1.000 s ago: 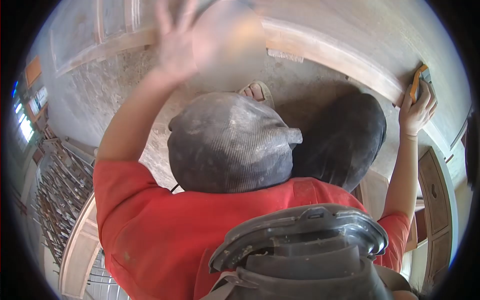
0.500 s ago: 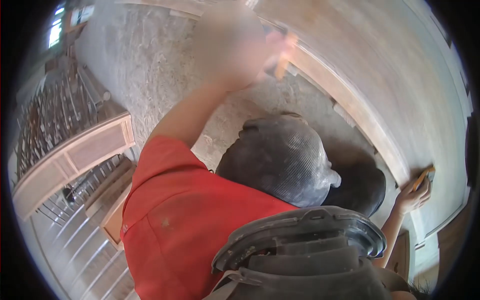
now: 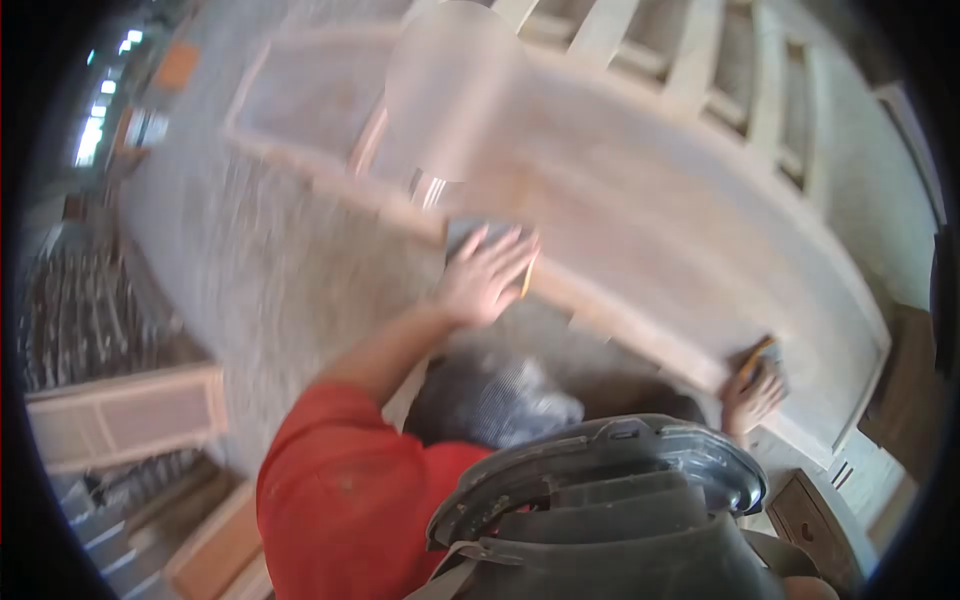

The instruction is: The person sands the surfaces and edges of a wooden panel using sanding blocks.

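Note:
My left hand [image 3: 485, 275] lies over a dark grey sanding pad [image 3: 462, 236] with a yellow edge, fingers spread across its back. The pad rests on the near rail of a long framed wooden panel [image 3: 640, 230]. Farther right, my right hand [image 3: 755, 397] is wrapped round a dark sanding block [image 3: 764, 352] with an orange-yellow edge, at the panel's near right part. Motion blur softens the panel's surface, and a smeared oval hides part of its upper middle.
Pale wooden slats [image 3: 690, 60] run along the panel's far side. My dusty dark-clad knee [image 3: 490, 400] is close below the near rail. At left stand a framed wooden piece [image 3: 130, 415] and a rack of thin dark rods [image 3: 85, 310]. A carved wooden piece [image 3: 805, 515] is at lower right.
My left hand has come down and nearer, from a blurred raised position onto the rail. The view has shifted, showing more of the panel and its slats. My right hand appears farther left.

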`<state>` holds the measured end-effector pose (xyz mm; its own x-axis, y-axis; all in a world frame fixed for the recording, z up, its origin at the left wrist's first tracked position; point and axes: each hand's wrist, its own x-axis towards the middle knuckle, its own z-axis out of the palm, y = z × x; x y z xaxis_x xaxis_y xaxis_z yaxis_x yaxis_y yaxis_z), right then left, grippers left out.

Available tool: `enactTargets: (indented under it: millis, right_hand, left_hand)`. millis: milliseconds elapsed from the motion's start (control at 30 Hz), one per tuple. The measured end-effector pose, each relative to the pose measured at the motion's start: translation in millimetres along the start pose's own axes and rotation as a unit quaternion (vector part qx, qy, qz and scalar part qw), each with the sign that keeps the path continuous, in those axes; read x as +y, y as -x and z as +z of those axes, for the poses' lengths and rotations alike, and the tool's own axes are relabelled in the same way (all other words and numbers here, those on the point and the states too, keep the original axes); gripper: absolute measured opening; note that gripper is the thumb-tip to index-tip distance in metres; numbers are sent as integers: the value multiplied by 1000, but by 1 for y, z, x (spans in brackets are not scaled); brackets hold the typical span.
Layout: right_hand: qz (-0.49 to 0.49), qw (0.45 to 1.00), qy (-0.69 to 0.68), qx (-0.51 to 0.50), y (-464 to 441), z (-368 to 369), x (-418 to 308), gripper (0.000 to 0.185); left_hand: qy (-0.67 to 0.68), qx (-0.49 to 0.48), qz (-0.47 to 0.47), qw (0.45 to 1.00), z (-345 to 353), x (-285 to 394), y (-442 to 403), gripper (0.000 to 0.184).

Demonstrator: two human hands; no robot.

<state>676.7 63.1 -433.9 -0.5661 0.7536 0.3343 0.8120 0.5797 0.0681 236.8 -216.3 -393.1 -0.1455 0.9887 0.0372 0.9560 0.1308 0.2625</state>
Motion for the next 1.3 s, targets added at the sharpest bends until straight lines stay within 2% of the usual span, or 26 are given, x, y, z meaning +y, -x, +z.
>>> enactTargets:
  millis: [67, 100, 167, 233, 300, 333, 400, 467, 500, 533, 567, 600, 633, 667, 700, 733, 767, 833, 867, 933, 1000, 1067, 1133, 1233, 1267, 1300]
  right_hand:
    - [42, 999, 7, -4, 9, 2, -13, 52]
    - [54, 998, -7, -27, 4, 1, -24, 53]
    - [36, 992, -71, -99, -17, -46, -64, 53]
    - [-36, 977, -203, -47, -36, -73, -108, 57]
    - [-116, 967, -222, -51, -19, -44, -143, 61]
    - [-106, 967, -228, -44, -15, -36, -154, 61]
    - [-233, 955, -174, -61, -11, -24, -164, 64]
    - [-111, 945, -261, -166, -21, -61, -111, 65]
    - [-80, 958, -209, -179, -17, -64, -73, 65]
    - [-32, 976, -200, -81, -2, -47, -32, 68]
    - [-12, 985, -169, -39, 7, -42, 12, 70]
    - [68, 996, -51, -39, 22, -28, 49, 69]
    - [139, 988, -24, -57, 26, -32, 73, 67]
    - [273, 954, -83, -89, 13, -49, 74, 67]
    - [311, 946, -40, -88, 14, -40, 64, 67]
    - [311, 939, -27, -143, 15, -43, 50, 69]
    - [233, 966, -62, -97, 32, -32, 36, 74]
    - [150, 973, -121, -125, 38, -44, 24, 79]
    - [166, 970, -110, -137, 49, -39, 42, 79]
    - [217, 969, -39, -109, 53, -13, 98, 81]
    - [285, 949, 7, -136, 44, -9, 157, 80]
    - [380, 910, -15, -165, 36, -17, 206, 79]
    - [420, 906, -13, -57, 53, 10, 276, 75]
    - [458, 884, 66, -66, 62, 36, 379, 81]
    - [593, 784, -50, -176, 17, -8, 366, 86]
    - [603, 761, -28, -236, -3, -21, 365, 93]
  left_hand:
    - [-10, -41, 51, 998, -17, -23, -8, 69]
    - [-8, -25, 20, 999, -12, -43, -2, 71]
    - [5, -30, -81, 996, -35, -62, -5, 69]
    - [-38, -27, -70, 996, -22, -62, -16, 69]
    - [-79, -38, -74, 993, -23, -46, -36, 69]
    - [-81, -52, -35, 995, -23, -25, -52, 69]
    - [-87, -67, 5, 994, -18, -3, -76, 69]
    - [-75, -65, 94, 991, -9, 4, -89, 73]
    - [-88, -68, 86, 990, -10, 4, -91, 72]
    - [-95, -79, 87, 988, -8, 5, -95, 72]
    - [-116, -130, 26, 984, -4, 8, -104, 71]
    - [-119, -116, 33, 986, 2, 9, -107, 71]
    - [-122, -102, 40, 986, 9, 10, -111, 71]
    - [-81, -12, 92, 992, 20, 10, -119, 71]
    - [-89, -21, 90, 992, 27, 19, -129, 72]
    - [-99, -17, 84, 991, 33, 29, -146, 73]
    - [-120, -15, 101, 988, 42, 34, -158, 74]
    - [-133, -1, 111, 985, 53, 42, -174, 73]
    - [-129, 1, 106, 986, 54, 44, -175, 71]
    - [-110, 10, 124, 986, 55, 42, -171, 68]
    - [-104, 22, 137, 985, 54, 41, -177, 66]
    - [-101, 45, 131, 985, 51, 37, -176, 60]
    - [-106, 43, 134, 984, 54, 31, -178, 59]
    - [-99, 47, 129, 986, 50, 41, -175, 57]
    - [-79, 48, 141, 986, 48, 43, -180, 56]
    - [-93, 63, 126, 986, 45, 44, -181, 56]
